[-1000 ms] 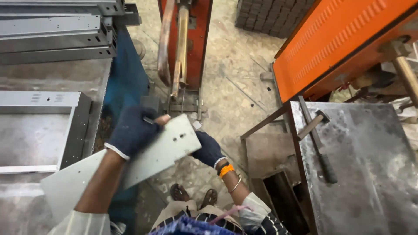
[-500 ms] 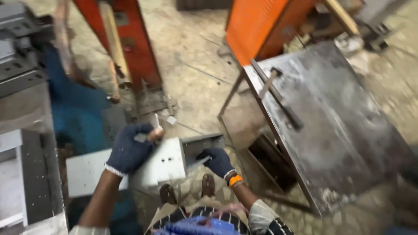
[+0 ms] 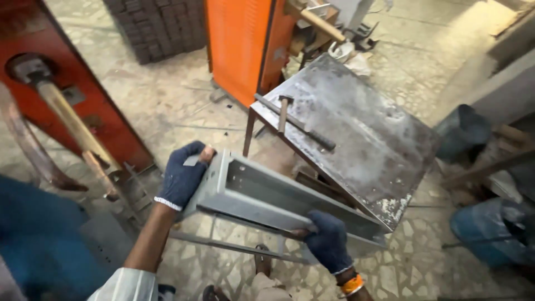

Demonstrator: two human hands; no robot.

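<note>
Workshop floor, steel table (image 3: pixel 384 150) at right. Both gloved hands clasp a grey metal channel (image 3: pixel 278 200): left hand (image 3: pixel 183 177) gripping its left end, right hand (image 3: pixel 327 241) its near edge.

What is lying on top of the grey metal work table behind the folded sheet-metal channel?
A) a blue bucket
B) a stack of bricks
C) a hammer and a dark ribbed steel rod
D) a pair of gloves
C: on the grey metal work table lie a hammer and a dark ribbed steel rod, crossing each other near its far-left edge.
</note>
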